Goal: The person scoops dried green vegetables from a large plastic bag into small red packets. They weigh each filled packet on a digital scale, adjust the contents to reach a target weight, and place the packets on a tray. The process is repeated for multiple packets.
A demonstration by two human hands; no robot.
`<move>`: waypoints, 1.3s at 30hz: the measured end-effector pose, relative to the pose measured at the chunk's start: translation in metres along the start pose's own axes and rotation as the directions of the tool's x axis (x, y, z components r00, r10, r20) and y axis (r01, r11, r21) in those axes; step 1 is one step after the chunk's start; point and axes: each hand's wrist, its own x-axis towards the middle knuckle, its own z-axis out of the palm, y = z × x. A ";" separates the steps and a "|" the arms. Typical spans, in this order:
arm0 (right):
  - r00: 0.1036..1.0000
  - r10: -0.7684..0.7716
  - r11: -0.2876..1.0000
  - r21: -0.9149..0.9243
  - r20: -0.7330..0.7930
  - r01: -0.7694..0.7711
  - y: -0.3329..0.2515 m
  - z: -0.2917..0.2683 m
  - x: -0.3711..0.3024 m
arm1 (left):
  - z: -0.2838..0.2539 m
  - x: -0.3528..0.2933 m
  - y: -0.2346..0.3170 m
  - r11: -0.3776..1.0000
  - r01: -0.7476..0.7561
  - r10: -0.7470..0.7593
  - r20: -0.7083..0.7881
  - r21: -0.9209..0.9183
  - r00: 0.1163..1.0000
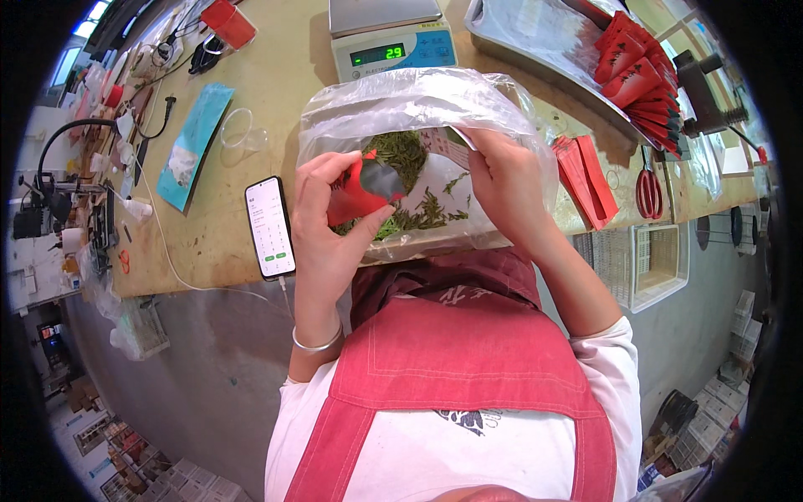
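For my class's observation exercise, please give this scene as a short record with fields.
Left hand: holding an open red pouch at the opening of the clear bag
Right hand: at the bag's right side; exact grip unclear
Bag contents: loose green leaves
Behind bag: digital scale
Left of bag: lit phone
Right of bag: red-handled scissors

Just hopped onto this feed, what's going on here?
A person's left hand holds a red pouch, its silvery mouth open, at the opening of a clear plastic bag containing loose green leaves. The right hand is by a pale printed card there; its grip is partly hidden. A scale stands beyond the bag.
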 end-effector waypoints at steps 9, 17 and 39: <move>0.984 0.137 0.979 0.134 0.116 -0.152 0.012 0.004 0.003 | -0.020 -0.005 0.008 0.984 0.103 -0.107 -0.020 -0.145 0.994; 0.944 0.200 0.900 0.332 0.264 -0.283 -0.011 0.018 0.005 | -0.036 -0.011 0.014 0.937 0.096 -0.123 -0.061 -0.336 0.990; 0.756 0.206 0.761 0.385 0.622 -0.523 0.009 0.022 -0.001 | -0.042 -0.017 0.016 0.951 0.079 -0.119 -0.117 -0.300 0.986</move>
